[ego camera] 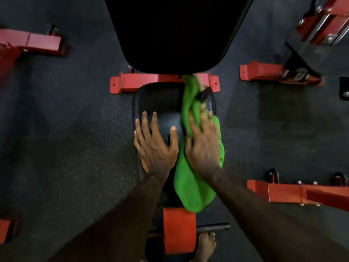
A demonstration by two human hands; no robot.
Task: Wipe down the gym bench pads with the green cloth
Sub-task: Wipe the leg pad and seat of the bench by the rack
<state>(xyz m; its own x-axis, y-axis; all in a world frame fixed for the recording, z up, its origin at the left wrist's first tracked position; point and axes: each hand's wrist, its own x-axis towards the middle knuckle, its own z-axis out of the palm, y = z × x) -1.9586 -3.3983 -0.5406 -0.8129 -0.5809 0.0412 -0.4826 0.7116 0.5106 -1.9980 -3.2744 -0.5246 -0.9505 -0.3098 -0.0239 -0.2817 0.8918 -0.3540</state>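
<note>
The black seat pad (pixel 160 103) of the gym bench lies below me, with the larger black back pad (pixel 175 31) beyond it. A green cloth (pixel 190 188) is draped lengthwise along the seat pad's right side, from the gap between the pads down to the near end. My right hand (pixel 203 142) presses flat on the cloth with straight fingers. My left hand (pixel 154 142) rests flat on the bare left part of the seat pad, fingers spread, holding nothing.
The red bench frame (pixel 132 82) crosses under the pads, and a red post (pixel 179 229) with a black bar stands at the near end. A bare foot (pixel 206 244) is beside it. Other red machine feet (pixel 264 72) sit on the dark rubber floor (pixel 75 129) left and right.
</note>
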